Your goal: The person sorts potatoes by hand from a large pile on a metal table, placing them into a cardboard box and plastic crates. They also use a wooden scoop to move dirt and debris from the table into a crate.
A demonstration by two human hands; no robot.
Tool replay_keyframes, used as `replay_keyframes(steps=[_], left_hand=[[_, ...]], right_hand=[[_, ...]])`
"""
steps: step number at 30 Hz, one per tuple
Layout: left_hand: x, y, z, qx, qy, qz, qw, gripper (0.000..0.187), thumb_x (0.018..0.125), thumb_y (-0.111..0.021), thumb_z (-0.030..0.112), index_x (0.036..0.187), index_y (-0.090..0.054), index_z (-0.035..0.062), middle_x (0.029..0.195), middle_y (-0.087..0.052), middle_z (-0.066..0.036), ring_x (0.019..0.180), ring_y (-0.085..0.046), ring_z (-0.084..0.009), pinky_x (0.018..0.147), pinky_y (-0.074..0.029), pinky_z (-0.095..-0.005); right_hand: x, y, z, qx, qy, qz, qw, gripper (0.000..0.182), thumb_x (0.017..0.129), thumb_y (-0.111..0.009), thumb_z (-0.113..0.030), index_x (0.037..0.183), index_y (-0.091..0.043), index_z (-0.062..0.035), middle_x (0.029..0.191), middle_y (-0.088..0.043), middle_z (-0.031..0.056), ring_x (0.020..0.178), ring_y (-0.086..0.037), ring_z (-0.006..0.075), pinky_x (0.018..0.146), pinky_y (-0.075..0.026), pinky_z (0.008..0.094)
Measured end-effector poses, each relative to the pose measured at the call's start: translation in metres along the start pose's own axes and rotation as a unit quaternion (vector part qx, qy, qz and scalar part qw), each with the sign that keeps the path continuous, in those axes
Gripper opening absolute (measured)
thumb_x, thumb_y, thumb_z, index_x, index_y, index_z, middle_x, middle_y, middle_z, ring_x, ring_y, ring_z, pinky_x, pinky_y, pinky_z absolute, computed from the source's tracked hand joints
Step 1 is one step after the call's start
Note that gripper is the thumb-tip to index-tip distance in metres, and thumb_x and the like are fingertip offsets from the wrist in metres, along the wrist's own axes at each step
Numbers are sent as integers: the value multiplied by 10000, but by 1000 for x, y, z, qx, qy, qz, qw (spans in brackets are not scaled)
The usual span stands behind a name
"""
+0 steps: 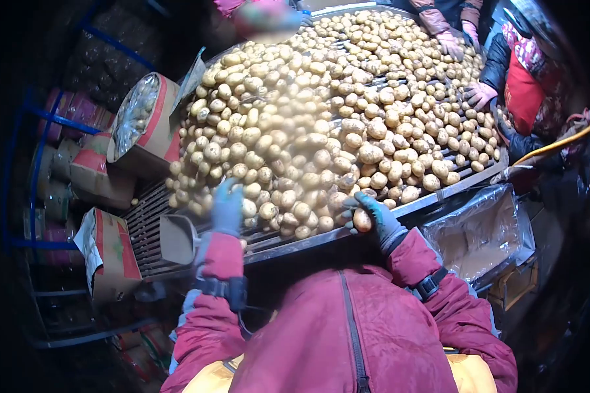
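Note:
A large heap of potatoes [370, 154] covers the slatted sorting table [152, 226] in front of me. My right hand [381, 219], in a grey-blue glove, is closed around a potato [362, 221] at the table's near edge. My left hand [227, 208], also gloved, is at the near left part of the heap, touching or just above the potatoes there. Its fingers point away from me and look stretched out, though that area is blurred. I see nothing held in it. A pale scoop-like pan [177, 239] rests on the slats left of my left hand.
Cardboard boxes [115, 252] stand along the left side; a tilted box [167, 108] there holds bagged potatoes. At right below the table is a plastic-lined crate [482, 229]. Co-workers' gloved hands [481, 95] reach in from the right and far side. A yellow hose [557, 143] hangs at right.

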State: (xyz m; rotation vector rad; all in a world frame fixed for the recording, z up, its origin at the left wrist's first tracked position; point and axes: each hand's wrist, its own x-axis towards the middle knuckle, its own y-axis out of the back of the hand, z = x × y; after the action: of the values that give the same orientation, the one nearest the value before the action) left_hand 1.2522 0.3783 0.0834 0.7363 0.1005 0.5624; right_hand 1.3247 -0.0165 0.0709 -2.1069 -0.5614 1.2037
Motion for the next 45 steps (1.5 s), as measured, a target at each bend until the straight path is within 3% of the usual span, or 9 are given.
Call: replay_keyframes(steps=[4, 5, 7, 16, 20, 29, 38, 40, 45], left_hand=[[47, 37, -77, 170, 19, 38, 985, 530, 916, -717, 230, 1376, -568, 14, 1146, -684, -139, 969, -648, -203, 860, -530, -334], [45, 35, -57, 78, 191, -18, 978, 532, 923, -701, 224, 1390, -552, 19, 1022, -707, -125, 814, -625, -175, 727, -526, -326], [81, 16, -176, 245, -6, -37, 969, 397, 901, -695, 212, 1253, -644, 37, 875, -708, -104, 689, -599, -143, 606, -496, -328], [71, -10, -204, 208, -84, -52, 973, 271, 927, -676, 234, 1114, -704, 39, 773, -672, -66, 533, -607, -147, 475, -496, -316], [30, -3, -84, -31, 223, -67, 972, 173, 923, -620, 197, 942, -666, 31, 722, -661, -111, 540, -612, -221, 488, -498, -364], [-27, 26, -42, -118, 271, -98, 950, 157, 932, -593, 80, 1043, -698, 44, 738, -639, -61, 475, -566, -140, 423, -484, -285], [-183, 144, -106, -213, 462, 130, 851, 181, 887, -667, 67, 1063, -687, 32, 712, -617, -55, 470, -551, -156, 404, -433, -289], [-222, 165, -132, -8, 438, 207, 875, 275, 879, -654, 56, 1151, -654, 14, 774, -644, -85, 470, -577, -170, 391, -441, -318], [-214, 191, -178, 12, 370, 168, 914, 490, 858, -698, 78, 1323, -589, -33, 1211, -681, -192, 1149, -645, -264, 998, -504, -364]], right_hand=[[33, 31, -24, 85, 177, -20, 980, 468, 1031, -557, -443, 1251, -535, -31, 1130, -660, 183, 947, -700, 363, 843, -614, 493], [29, 32, -34, 95, 169, -15, 981, 495, 1032, -542, -468, 1269, -539, -34, 1141, -652, 168, 974, -690, 332, 848, -600, 422], [10, 18, -55, 68, 171, 9, 983, 568, 1028, -517, -522, 1327, -528, -39, 1204, -620, 176, 1052, -667, 349, 895, -580, 387], [23, 38, -25, -33, 78, 26, 996, 569, 1047, -481, -440, 1428, -466, -18, 1294, -629, 183, 1105, -670, 361, 955, -568, 431], [36, 49, -8, -33, 40, 9, 999, 539, 1037, -501, -426, 1406, -504, -34, 1257, -645, 168, 1012, -684, 315, 899, -561, 409], [50, 56, -11, -36, -2, -33, 999, 455, 986, -575, -415, 1265, -584, -55, 1125, -683, 164, 981, -681, 295, 868, -573, 388], [53, 68, -9, -26, 4, -63, 998, 469, 1001, -549, -416, 1292, -565, -48, 1185, -660, 178, 1027, -673, 310, 912, -563, 416], [51, 67, -12, -32, -1, -63, 998, 479, 1009, -535, -411, 1313, -551, -42, 1191, -660, 183, 1035, -671, 311, 911, -563, 416], [53, 69, -12, -33, -3, -63, 997, 505, 1020, -512, -401, 1345, -526, -14, 1197, -660, 197, 1014, -677, 313, 885, -577, 403]])
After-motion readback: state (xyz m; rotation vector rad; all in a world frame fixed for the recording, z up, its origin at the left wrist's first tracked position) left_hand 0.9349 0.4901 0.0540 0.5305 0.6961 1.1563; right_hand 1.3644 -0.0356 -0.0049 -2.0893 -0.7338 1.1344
